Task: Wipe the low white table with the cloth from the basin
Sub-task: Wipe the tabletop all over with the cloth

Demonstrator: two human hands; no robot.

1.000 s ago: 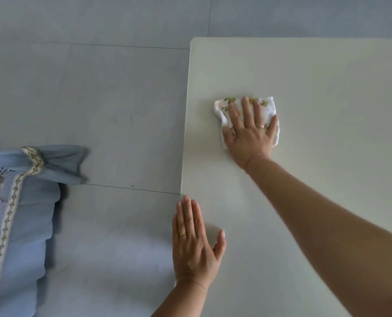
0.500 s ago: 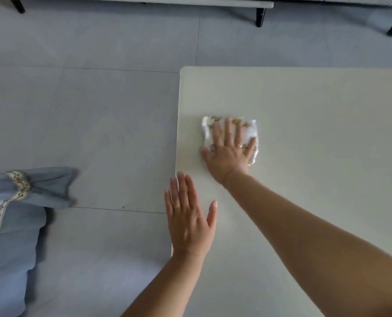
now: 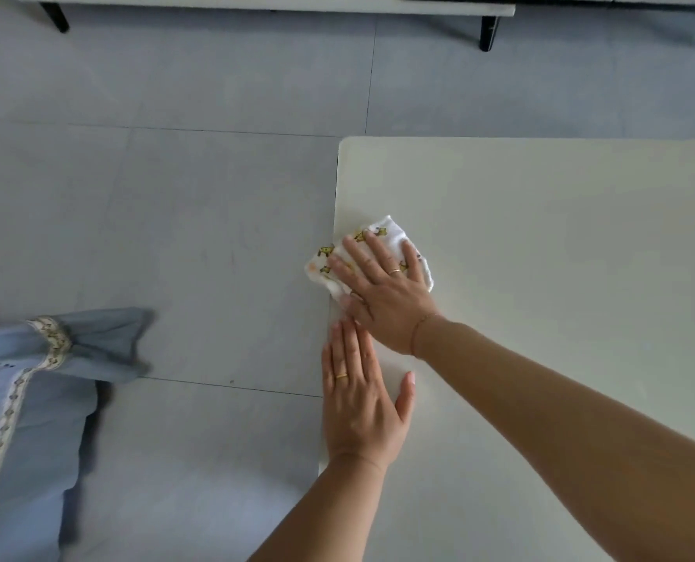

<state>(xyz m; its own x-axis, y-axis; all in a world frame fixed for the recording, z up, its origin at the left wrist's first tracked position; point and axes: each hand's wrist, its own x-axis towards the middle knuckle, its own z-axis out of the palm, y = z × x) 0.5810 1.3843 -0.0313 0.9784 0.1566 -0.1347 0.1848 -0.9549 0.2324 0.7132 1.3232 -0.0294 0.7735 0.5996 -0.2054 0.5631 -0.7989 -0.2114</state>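
The low white table (image 3: 540, 221) fills the right half of the head view. A small folded white cloth (image 3: 390, 233) with yellow prints lies at the table's left edge, one corner hanging past the edge. My right hand (image 3: 382, 290) lies flat on the cloth, fingers spread, pressing it down. My left hand (image 3: 358, 403) rests flat and open on the table's left edge just behind the right hand, holding nothing. The basin is not in view.
Grey floor tiles (image 3: 155, 221) spread left of the table. A blue cushion (image 3: 25, 432) with patterned trim lies on the floor at the lower left. A white bench (image 3: 256, 2) on black legs runs along the top.
My right hand has slid the cloth leftward to the table's left edge, where a corner now overhangs. The view has tilted up, and my left hand sits closer to the right.
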